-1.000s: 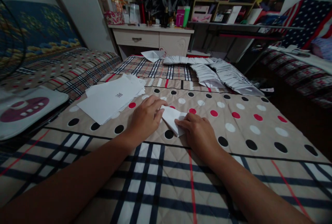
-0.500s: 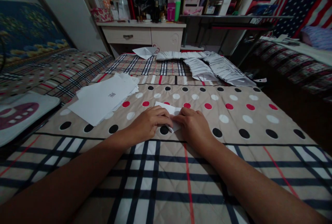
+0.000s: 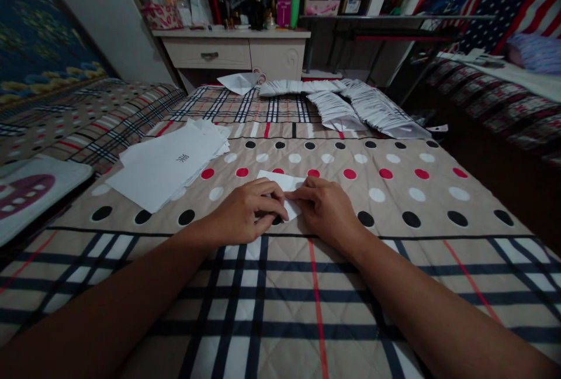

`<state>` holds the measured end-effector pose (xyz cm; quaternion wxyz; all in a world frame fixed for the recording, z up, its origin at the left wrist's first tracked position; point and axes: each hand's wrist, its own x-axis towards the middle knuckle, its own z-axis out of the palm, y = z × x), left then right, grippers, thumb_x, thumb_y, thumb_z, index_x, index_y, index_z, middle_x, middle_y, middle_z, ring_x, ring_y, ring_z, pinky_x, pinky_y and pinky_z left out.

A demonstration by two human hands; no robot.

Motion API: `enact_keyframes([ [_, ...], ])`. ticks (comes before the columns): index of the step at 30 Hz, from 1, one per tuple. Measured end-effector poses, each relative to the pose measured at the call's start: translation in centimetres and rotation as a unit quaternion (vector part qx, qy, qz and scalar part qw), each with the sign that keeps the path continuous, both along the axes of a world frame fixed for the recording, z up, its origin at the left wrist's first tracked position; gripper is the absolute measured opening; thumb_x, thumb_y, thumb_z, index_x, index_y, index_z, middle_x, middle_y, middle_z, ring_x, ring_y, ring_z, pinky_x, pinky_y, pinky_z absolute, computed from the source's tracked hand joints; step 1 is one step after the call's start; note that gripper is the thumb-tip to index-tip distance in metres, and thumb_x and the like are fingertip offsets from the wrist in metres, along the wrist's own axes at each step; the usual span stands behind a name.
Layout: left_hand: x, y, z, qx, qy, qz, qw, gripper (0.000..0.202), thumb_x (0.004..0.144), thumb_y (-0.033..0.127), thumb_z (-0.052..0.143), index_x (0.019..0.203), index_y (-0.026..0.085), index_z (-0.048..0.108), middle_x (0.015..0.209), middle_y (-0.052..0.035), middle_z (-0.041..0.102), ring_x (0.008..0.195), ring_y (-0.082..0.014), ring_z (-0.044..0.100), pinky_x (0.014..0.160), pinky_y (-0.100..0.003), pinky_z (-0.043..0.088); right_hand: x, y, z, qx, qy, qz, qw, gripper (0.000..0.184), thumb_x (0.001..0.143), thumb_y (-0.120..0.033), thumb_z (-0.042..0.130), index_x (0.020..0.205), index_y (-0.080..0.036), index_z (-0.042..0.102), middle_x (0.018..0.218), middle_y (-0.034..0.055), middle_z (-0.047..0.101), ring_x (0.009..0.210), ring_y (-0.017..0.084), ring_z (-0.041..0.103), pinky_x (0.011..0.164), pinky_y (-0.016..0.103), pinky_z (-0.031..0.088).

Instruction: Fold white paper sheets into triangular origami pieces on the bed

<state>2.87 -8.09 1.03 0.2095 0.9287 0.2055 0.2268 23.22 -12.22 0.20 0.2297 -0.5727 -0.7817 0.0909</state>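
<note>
Fingers of the left hand [image 3: 245, 210] and right hand [image 3: 331, 208] are both touching a creased white paper [image 3: 283, 180] at frame centre; whether they are pinching or merely pressing, I cannot tell. It is lying between them, extending toward the frame's top, its long axis being obscured. White sheets [image 3: 153, 162] are lying centre-left.

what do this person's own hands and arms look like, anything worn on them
The left hand and right hand are ungloved. The left arm and right arm show no sleeve, watch or bracelet. No ring is discernible; nail details are too small to tell.
</note>
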Motion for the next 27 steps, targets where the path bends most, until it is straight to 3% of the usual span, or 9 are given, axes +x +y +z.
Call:
enact_keyframes([
  [4, -0.1, -0.1, 0.3, -0.017, 0.004, 0.004, 1.0, 0.02, 0.078, 0.013, 0.062, 0.09, 0.024, 0.074, 0.099, -0.0042, 0.064, 0.097, -0.0182, 0.058, 0.088, -0.033, 0.046, 0.1, 0.0, 0.0, 0.003, 0.026, -0.001, 1.0, 0.028, 0.085, -0.014, 0.057, 0.101, -0.026, 0.076, 0.08, 0.0034, 0.062, 0.073, 0.015, 0.056, 0.065, 0.027, 0.036],
  [8, 0.0, -0.2, 0.5, -0.032, 0.007, 0.015, 0.999, 0.005, 0.077, 0.022, 0.069, 0.079, 0.022, 0.073, 0.094, -0.0035, 0.065, 0.093, -0.0176, 0.059, 0.085, -0.032, 0.046, 0.2, 0.2, -0.2, 0.004, 0.051, -0.007, 0.999, 0.029, 0.082, -0.012, 0.057, 0.1, -0.026, 0.075, 0.081, 0.0023, 0.061, 0.075, 0.015, 0.057, 0.066, 0.027, 0.038],
  [13, 0.3, -0.1, 0.1, -0.053, 0.0, 0.044, 0.998, 0.015, 0.078, 0.022, 0.068, 0.064, 0.018, 0.066, 0.087, -0.0023, 0.065, 0.084, -0.0149, 0.059, 0.079, -0.029, 0.045, 0.5, 0.3, -0.4, 0.021, 0.089, -0.079, 0.993, 0.027, 0.074, -0.019, 0.068, 0.101, -0.02, 0.068, 0.101, 0.0062, 0.059, 0.095, 0.021, 0.057, 0.079, 0.032, 0.043],
  [18, 0.3, 0.2, -0.5, -0.06, -0.009, 0.075, 0.995, 0.009, 0.077, 0.025, 0.071, 0.074, 0.019, 0.066, 0.09, -0.0018, 0.063, 0.09, -0.0161, 0.058, 0.081, -0.03, 0.045, 0.5, 0.3, -0.1, -0.006, 0.075, -0.11, 0.991, 0.023, 0.073, -0.022, 0.07, 0.096, -0.019, 0.067, 0.098, 0.0056, 0.059, 0.086, 0.02, 0.056, 0.074, 0.032, 0.043],
  [22, 0.4, 0.7, -1.1, -0.076, -0.025, 0.141, 0.987, 0.025, 0.067, 0.026, 0.08, 0.084, 0.021, 0.063, 0.098, -0.0013, 0.06, 0.097, -0.0185, 0.057, 0.087, -0.035, 0.046, 0.3, 0.3, 0.0, -0.016, 0.066, -0.109, 0.992, 0.022, 0.074, -0.024, 0.071, 0.095, -0.019, 0.066, 0.095, 0.0049, 0.062, 0.085, 0.02, 0.057, 0.073, 0.032, 0.043],
  [27, 0.7, 1.1, -1.6, -0.093, -0.026, 0.204, 0.974, 0.053, 0.056, 0.027, 0.085, 0.104, 0.024, 0.063, 0.133, -0.0062, 0.048, 0.123, -0.027, 0.047, 0.1, -0.044, 0.042, 0.3, 0.5, 0.4, -0.025, 0.066, -0.109, 0.992, 0.03, 0.072, -0.023, 0.073, 0.1, -0.018, 0.066, 0.099, 0.0069, 0.064, 0.088, 0.021, 0.058, 0.076, 0.032, 0.043],
])
